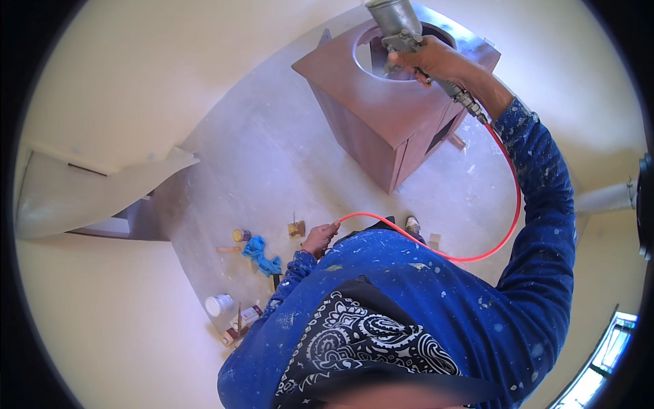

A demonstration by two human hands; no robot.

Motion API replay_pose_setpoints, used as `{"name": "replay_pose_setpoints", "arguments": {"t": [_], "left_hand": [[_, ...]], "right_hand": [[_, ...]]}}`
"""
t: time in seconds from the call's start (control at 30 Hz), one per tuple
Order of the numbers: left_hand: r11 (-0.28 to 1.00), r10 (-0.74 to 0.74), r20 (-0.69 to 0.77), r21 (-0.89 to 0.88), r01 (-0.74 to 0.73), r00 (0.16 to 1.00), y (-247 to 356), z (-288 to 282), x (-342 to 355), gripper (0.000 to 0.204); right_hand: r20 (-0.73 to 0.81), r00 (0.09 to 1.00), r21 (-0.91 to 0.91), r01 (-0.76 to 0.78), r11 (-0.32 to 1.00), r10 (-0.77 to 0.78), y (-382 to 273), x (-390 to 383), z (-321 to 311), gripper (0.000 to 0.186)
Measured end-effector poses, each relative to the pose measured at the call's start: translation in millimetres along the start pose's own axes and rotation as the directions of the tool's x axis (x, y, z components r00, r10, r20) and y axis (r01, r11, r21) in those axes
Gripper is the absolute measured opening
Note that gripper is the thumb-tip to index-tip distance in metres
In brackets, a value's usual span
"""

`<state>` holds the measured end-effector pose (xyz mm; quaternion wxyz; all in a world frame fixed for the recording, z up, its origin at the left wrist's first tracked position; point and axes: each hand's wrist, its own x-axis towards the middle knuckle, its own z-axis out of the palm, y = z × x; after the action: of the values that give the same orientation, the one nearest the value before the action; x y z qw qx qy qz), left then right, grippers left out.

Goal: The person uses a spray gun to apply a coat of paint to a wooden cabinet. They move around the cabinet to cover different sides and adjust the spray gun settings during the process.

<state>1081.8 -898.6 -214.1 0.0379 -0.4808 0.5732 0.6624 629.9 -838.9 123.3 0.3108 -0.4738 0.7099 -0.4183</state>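
Note:
In my right hand [436, 63] is a paint spray gun [402, 42] with a metal cup on top, held over a brownish-pink cabinet [354, 102]. The cabinet stands on the floor and has a large round hole in its top panel, and the gun is above that hole. A red air hose [516, 198] runs from the gun's handle, loops down past my right arm and crosses in front of my body. My left hand [320, 239] is closed on the hose, low at my left side.
Left on the floor are a blue cloth [259, 255], a small tin [241, 235], a white tub [219, 305] and several cans [246, 316]. A translucent sheet [95, 194] covers something by the left wall. A window [603, 361] is at lower right.

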Motion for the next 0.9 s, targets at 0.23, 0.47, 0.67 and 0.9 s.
{"name": "replay_pose_setpoints", "arguments": {"t": [0.23, 0.47, 0.67, 0.9], "left_hand": [[0.995, 0.012, -0.050, -0.098, -0.017, 0.999, 0, 14, -6, 0.057], [0.978, -0.008, -0.022, -0.209, 0.004, 1.000, -26, 15, 3, 0.049], [0.987, 0.027, -0.013, -0.157, -0.029, 1.000, -32, 13, 18, 0.060], [0.993, 0.025, 0.011, -0.116, -0.024, 1.000, 4, 29, 27, 0.062]], "right_hand": [[0.122, 0.993, 0.176, -0.014, 0.984, -0.008, -1, -6, 7, 0.034], [-0.088, 0.996, -0.091, -0.037, 0.995, 0.029, 25, 2, -14, 0.049], [-0.141, 0.990, -0.241, -0.029, 0.970, -0.006, 19, 0, -12, 0.058], [0.113, 0.992, -0.028, 0.060, 0.998, -0.056, 5, -12, 18, 0.054]]}}
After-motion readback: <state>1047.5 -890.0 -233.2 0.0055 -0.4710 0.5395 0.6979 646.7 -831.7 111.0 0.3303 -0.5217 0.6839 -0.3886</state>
